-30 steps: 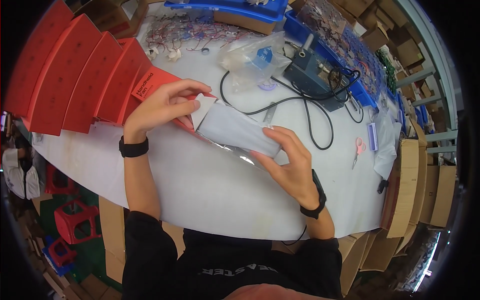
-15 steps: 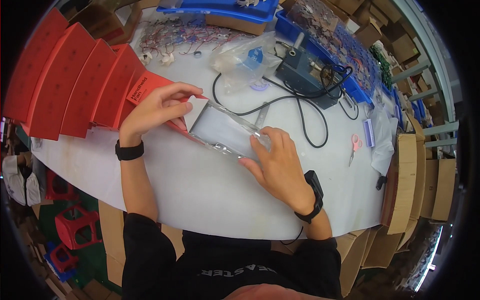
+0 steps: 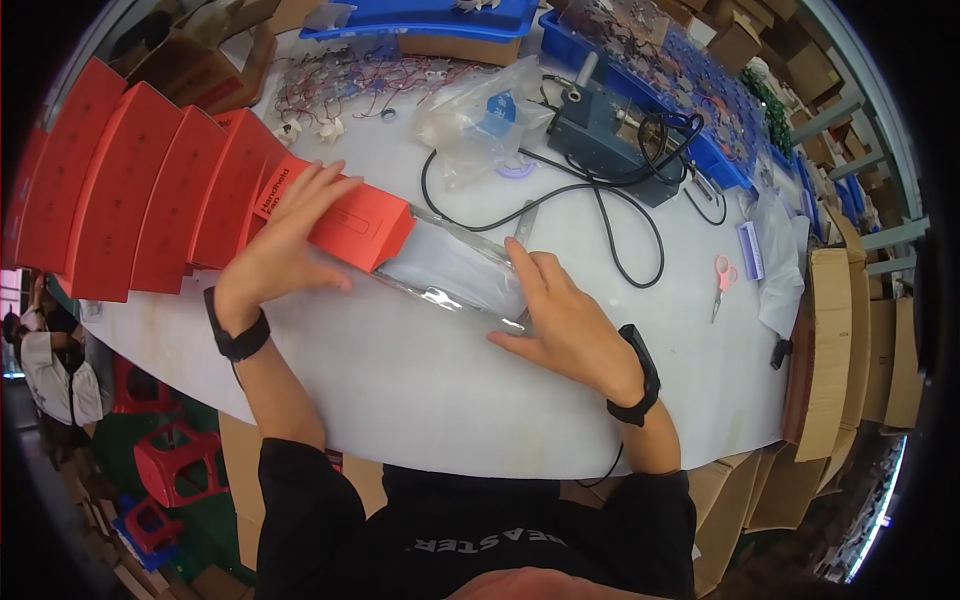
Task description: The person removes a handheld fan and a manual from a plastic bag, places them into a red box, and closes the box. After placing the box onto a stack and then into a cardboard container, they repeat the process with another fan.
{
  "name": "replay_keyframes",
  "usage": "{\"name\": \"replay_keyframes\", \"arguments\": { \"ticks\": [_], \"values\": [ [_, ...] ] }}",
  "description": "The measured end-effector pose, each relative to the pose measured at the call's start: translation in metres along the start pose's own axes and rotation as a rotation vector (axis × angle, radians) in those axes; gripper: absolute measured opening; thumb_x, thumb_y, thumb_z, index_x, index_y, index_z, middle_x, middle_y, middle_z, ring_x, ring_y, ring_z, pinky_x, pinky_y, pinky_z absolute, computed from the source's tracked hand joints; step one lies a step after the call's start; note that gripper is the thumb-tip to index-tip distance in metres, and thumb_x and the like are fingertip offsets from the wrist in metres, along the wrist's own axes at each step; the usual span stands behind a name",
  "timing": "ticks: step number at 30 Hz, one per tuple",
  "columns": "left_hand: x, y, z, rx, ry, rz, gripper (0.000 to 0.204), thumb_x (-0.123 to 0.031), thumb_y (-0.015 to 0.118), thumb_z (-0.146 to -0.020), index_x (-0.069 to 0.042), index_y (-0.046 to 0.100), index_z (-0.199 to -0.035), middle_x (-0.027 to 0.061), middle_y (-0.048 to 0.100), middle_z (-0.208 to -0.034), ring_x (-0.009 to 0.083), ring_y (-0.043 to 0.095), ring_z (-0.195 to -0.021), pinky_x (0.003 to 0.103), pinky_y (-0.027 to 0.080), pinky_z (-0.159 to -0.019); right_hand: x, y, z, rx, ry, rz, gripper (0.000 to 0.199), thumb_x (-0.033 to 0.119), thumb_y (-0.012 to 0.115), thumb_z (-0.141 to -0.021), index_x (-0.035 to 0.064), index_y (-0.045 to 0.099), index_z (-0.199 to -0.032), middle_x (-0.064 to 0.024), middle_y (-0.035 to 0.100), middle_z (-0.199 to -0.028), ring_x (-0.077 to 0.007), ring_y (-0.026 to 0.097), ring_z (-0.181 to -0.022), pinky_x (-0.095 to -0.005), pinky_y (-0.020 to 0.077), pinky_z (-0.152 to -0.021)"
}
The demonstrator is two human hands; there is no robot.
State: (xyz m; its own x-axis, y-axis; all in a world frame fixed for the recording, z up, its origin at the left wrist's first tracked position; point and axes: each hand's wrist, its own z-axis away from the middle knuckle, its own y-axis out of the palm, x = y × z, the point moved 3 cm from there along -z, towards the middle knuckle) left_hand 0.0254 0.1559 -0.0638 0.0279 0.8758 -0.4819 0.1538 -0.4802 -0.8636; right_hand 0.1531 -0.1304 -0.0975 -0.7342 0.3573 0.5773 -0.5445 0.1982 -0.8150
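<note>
Dull red box (image 3: 375, 235), shiny clear wrapper (image 3: 452, 268)
The box is smooth card; the wrapper at its end is thin plastic; under the box, a smooth table (image 3: 430, 390); beyond the box, a crinkly plastic bag (image 3: 470, 130)

Red box (image 3: 372, 226), ten o'clock: two lines of bold dark lettering (image 3: 274, 191), legible, running up the panel. Black shirt (image 3: 470, 500), six o'clock: pale capitals (image 3: 490, 543) across the chest, inverted to the view. Clear bag (image 3: 465, 140), twelve o'clock: blue print (image 3: 498, 113), unreadable. Row of red boxes (image 3: 165, 200), between nine and ten o'clock: dark marks, too small to read.
</note>
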Motion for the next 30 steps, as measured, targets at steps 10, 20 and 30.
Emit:
{"name": "replay_keyframes", "arguments": {
  "ticks": [10,20,30],
  "values": [
    [-0.004,0.028,-0.02,0.111,-0.049,-0.151,0.105,-0.019,0.092,-0.05,-0.011,0.046,-0.144,0.0123,0.048,-0.14,0.0382,0.04,-0.137,0.053,0.02,-0.121,0.007,0.014,-0.01,-0.234,-0.08,-0.188,0.094,0.027,0.085,-0.078,-0.0002,0.033,-0.15,-0.0216,0.047,-0.132,-0.0363,0.061,-0.108,-0.0371,0.0541,-0.089],
    [-0.036,0.012,-0.023,0.107,0.0,0.281,0.104,-0.031,0.097,-0.053,-0.005,0.049,-0.141,0.0125,0.051,-0.14,0.0302,0.048,-0.132,0.043,0.028,-0.118,0.015,-0.03,0.005,-0.679,-0.243,-0.526,0.089,0.034,0.086,-0.08,0.0019,0.035,-0.147,-0.0204,0.042,-0.143,-0.0353,0.058,-0.119,-0.0447,0.0479,-0.102],
    [-0.021,0.057,-0.012,0.103,-0.113,1.24,0.116,-0.043,0.098,-0.057,0.006,0.042,-0.145,0.0108,0.053,-0.141,0.0203,0.05,-0.13,0.035,0.04,-0.108,0.021,-0.058,0.039,-0.806,-0.562,-0.186,0.07,0.03,0.085,-0.082,0.0006,0.048,-0.133,-0.0203,0.051,-0.133,-0.0271,0.058,-0.11,-0.0407,0.0485,-0.096]
  ]
}}
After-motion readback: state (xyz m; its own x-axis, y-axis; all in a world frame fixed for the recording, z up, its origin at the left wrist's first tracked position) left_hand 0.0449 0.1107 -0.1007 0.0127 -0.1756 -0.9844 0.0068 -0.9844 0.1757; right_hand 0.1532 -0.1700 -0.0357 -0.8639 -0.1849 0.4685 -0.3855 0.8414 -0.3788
